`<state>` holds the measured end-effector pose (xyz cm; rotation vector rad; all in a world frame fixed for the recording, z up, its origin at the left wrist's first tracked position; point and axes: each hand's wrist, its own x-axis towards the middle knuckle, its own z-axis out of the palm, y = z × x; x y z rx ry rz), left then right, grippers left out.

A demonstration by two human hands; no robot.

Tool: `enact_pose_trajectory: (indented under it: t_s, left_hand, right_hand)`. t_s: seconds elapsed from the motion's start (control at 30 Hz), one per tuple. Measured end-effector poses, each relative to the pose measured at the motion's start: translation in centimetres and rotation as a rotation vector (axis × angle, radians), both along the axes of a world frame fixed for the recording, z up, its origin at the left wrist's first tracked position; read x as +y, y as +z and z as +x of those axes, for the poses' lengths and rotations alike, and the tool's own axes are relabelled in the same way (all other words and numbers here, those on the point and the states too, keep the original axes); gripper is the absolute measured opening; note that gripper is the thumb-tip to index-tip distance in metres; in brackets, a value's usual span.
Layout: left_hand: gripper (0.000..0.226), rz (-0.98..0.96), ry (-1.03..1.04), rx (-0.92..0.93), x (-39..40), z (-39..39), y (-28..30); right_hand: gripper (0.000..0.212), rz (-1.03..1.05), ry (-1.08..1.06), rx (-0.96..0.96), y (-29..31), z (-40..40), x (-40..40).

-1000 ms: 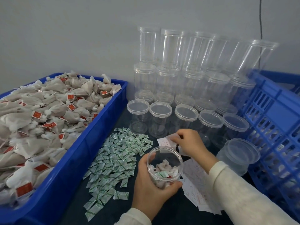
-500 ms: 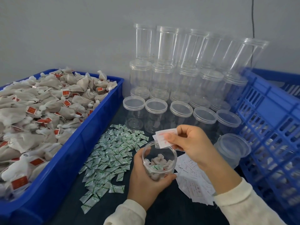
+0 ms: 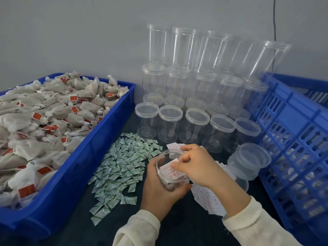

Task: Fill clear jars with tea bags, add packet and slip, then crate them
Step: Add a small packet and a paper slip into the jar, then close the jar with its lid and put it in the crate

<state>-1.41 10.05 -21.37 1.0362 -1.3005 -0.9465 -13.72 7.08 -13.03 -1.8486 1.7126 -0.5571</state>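
Slip (image 3: 170,170) now down in jar (image 3: 168,167) mouth | right hand (image 3: 193,166) pinches it; left hand (image 3: 159,185) grips jar | tuck flat, release.

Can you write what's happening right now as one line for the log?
step: slip going into jar | left hand: holds jar | right hand: pinches slip at jar mouth | crate: waiting
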Motion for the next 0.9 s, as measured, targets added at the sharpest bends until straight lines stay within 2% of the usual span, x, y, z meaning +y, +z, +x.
enact_pose_trajectory:
  t_s: [0.13, 0.43, 0.6, 0.7, 0.73, 0.8, 0.87, 0.9]
  left_hand:
    - [0.083, 0.009, 0.012, 0.007, 0.1, -0.1, 0.1]
    - [0.085, 0.039, 0.013, 0.016, 0.2, -0.1, -0.1]
    - [0.085, 0.042, 0.0, 0.022, 0.1, 0.0, -0.3]
    - [0.083, 0.026, -0.007, 0.016, 0.1, 0.0, -0.3]
    - [0.083, 0.03, -0.014, 0.016, 0.1, 0.0, -0.3]
    - [0.084, 0.048, -0.029, 0.027, -0.1, 0.0, -0.2]
    - [0.088, 0.054, -0.032, 0.042, -0.2, -0.1, -0.1]
    - [0.093, 0.048, -0.022, 0.025, -0.2, -0.2, 0.0]
  right_hand:
    - [0.021, -0.017, 0.008, 0.173, -0.1, 0.3, -0.1]
    - [0.037, -0.053, 0.006, 0.361, 0.6, 0.9, 0.1]
    - [0.032, -0.114, 0.01, 0.352, 1.3, 0.5, 0.4]
    - [0.023, -0.292, 0.0, 0.27, 2.5, 0.1, 0.4]
    - [0.028, -0.36, 0.021, 0.243, 2.9, 0.1, 0.5]
    - [0.056, -0.375, 0.12, 0.307, 3.4, 0.6, 0.9]
    - [0.088, -0.275, 0.243, 0.548, 3.3, 1.1, 1.2]
    - [0.096, -0.236, 0.299, 0.661, 3.2, 1.2, 1.2]
